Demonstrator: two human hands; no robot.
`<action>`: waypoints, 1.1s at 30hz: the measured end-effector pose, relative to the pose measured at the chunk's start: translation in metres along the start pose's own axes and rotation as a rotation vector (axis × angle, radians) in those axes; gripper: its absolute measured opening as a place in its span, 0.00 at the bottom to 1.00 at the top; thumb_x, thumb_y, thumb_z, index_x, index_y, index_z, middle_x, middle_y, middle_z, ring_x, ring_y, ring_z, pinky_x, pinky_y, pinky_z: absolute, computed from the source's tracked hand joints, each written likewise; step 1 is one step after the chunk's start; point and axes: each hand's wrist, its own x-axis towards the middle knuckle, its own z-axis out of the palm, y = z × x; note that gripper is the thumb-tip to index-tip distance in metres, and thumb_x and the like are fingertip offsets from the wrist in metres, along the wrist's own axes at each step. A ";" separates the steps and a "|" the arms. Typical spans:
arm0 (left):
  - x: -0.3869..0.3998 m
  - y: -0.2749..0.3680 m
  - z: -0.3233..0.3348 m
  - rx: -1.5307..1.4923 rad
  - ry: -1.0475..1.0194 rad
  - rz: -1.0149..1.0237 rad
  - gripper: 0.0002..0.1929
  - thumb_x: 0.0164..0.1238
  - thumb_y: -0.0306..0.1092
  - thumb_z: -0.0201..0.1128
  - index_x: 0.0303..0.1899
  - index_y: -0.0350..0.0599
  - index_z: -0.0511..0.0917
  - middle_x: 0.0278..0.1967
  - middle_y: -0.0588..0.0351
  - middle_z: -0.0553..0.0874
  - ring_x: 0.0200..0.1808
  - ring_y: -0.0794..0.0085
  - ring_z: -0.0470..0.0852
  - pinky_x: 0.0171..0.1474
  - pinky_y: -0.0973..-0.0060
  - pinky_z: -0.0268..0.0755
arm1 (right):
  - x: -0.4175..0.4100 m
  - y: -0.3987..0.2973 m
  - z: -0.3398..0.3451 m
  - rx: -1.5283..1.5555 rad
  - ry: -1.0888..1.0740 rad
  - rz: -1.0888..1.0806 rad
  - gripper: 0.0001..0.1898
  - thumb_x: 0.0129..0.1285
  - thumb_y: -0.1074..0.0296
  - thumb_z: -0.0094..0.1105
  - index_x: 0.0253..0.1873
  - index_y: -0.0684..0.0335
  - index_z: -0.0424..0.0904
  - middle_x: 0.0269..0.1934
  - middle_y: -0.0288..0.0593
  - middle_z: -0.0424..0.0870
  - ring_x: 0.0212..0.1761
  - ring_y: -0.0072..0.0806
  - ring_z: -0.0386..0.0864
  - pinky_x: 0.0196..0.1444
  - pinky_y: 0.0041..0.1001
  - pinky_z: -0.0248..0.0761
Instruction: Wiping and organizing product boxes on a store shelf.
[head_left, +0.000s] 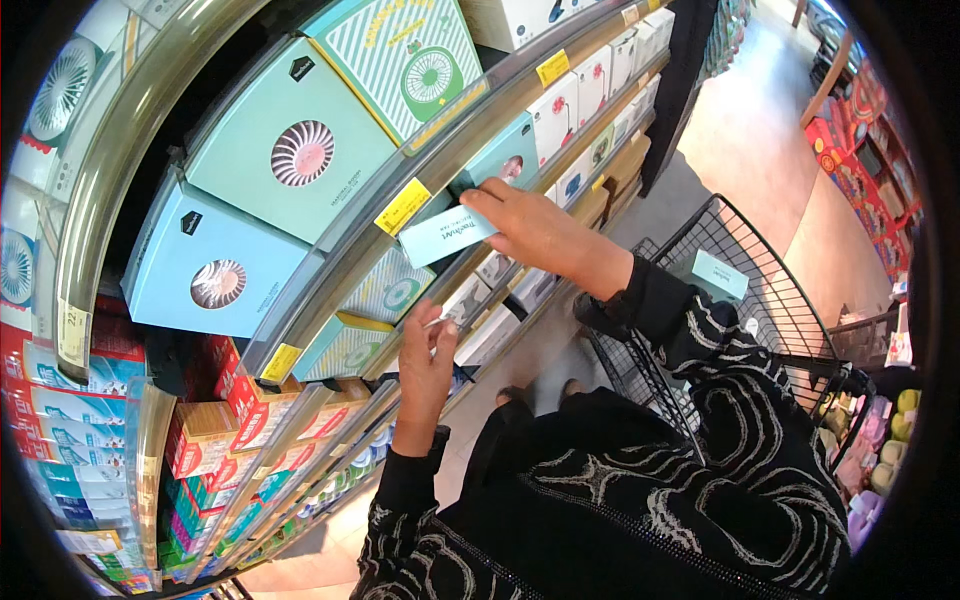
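My right hand grips a pale teal electric fan box at its right end. The box is held at the front of a lower shelf, in front of another teal fan box with a round picture. My left hand is raised by the shelf fronts, below and left of the held box, with fingers loosely bent and apart. Near it are green-and-white striped fan boxes. On the upper shelf stand a large mint fan box and a light blue one.
To my right, a black wire shopping cart holds a pale teal box. Clear plastic shelf edging carries yellow price tags. Red-and-white cartons fill the shelves at lower left. Plush-looking items sit beyond the cart.
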 end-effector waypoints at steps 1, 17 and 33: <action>0.002 0.002 -0.003 0.002 -0.001 -0.002 0.26 0.81 0.33 0.64 0.74 0.37 0.69 0.60 0.40 0.85 0.57 0.61 0.88 0.62 0.67 0.80 | 0.000 0.001 0.000 0.003 0.000 0.002 0.32 0.61 0.78 0.69 0.71 0.65 0.70 0.62 0.55 0.75 0.59 0.59 0.81 0.56 0.46 0.79; 0.001 0.003 -0.003 0.007 0.009 -0.044 0.26 0.82 0.33 0.64 0.74 0.37 0.68 0.61 0.42 0.84 0.54 0.65 0.88 0.60 0.69 0.81 | -0.034 0.008 -0.021 0.059 0.065 -0.072 0.29 0.62 0.82 0.63 0.70 0.66 0.74 0.67 0.55 0.77 0.68 0.56 0.78 0.68 0.42 0.76; 0.029 0.042 0.009 -0.094 0.050 -0.061 0.41 0.81 0.32 0.65 0.83 0.35 0.47 0.60 0.41 0.81 0.54 0.66 0.85 0.60 0.70 0.79 | 0.016 0.026 0.019 -0.095 0.009 -0.089 0.25 0.66 0.80 0.59 0.68 0.64 0.74 0.69 0.54 0.75 0.56 0.55 0.86 0.58 0.45 0.82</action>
